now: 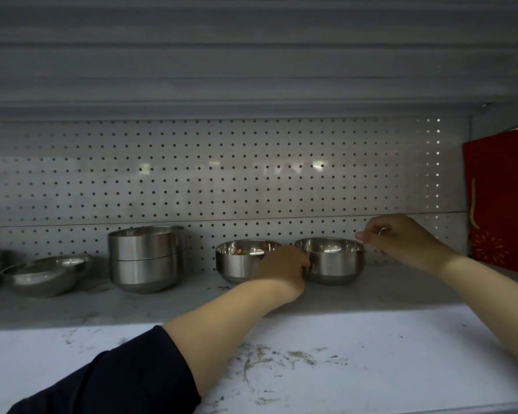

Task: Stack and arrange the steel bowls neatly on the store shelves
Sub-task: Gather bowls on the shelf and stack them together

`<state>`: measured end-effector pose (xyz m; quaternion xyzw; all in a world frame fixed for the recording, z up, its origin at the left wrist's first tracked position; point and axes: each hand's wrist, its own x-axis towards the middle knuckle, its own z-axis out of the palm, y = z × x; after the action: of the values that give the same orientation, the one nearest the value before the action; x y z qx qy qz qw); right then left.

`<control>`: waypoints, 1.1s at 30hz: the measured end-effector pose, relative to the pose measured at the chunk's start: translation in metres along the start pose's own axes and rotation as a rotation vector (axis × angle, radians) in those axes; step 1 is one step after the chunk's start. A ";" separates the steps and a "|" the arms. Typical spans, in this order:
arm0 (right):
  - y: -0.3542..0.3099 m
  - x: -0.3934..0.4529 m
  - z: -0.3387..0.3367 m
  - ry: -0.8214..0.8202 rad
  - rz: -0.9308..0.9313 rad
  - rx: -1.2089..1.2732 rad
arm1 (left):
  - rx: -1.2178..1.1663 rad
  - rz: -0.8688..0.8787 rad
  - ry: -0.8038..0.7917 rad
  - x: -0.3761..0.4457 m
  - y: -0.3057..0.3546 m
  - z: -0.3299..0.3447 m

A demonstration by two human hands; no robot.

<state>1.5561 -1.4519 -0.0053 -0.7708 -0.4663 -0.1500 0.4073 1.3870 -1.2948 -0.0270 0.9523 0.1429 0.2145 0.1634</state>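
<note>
Two round, shiny steel bowls are sitting upright near the back of the scuffed white metal shelf (356,339), close to the grey perforated back panel (222,180). The right-hand steel bowl (332,261) and the left-hand steel bowl (237,261) are standing just beside each other, and the left hand (281,268) is reaching into the narrow gap between them, its fingers curling against the side of the right-hand bowl and hiding part of the other. The right hand (401,240) is hovering at the far right rim of that same bowl, fingers curled in a pinch at the rim; whether it is actually gripping the edge I cannot tell. Further left, well apart, a stack of two nested steel bowls (145,258) is standing upright, and beyond it a couple of shallow steel dishes (47,271) are lying overlapped towards the left edge of the view. Bare shelf is showing between the stack and the pair of bowls, and a broad band of it is running along the front edge. A red paper gift bag with a gold cord (503,198) is closing off the right end, just beyond the right hand. A dark sleeve (117,380) is covering the left upper arm.
</note>
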 end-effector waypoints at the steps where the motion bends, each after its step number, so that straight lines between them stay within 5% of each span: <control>1: -0.001 0.000 0.000 0.006 -0.008 0.017 | 0.048 0.025 -0.014 0.000 0.002 0.000; 10: -0.019 -0.006 0.010 -0.108 -0.130 -0.041 | 0.275 0.123 -0.082 -0.014 0.020 -0.020; 17: -0.074 -0.015 0.022 -0.256 -0.119 -0.233 | 0.378 0.336 0.115 -0.066 0.000 -0.059; 26: -0.213 -0.038 0.101 -0.391 -0.270 -0.394 | 0.471 0.042 0.082 -0.116 -0.075 -0.118; 33: -0.277 -0.048 0.147 -0.365 -0.320 -0.411 | 0.465 -0.007 0.129 -0.157 -0.130 -0.148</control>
<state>1.2768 -1.3031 0.0094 -0.7680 -0.6070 -0.1625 0.1236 1.1571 -1.1938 -0.0057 0.9482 0.2017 0.2356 -0.0692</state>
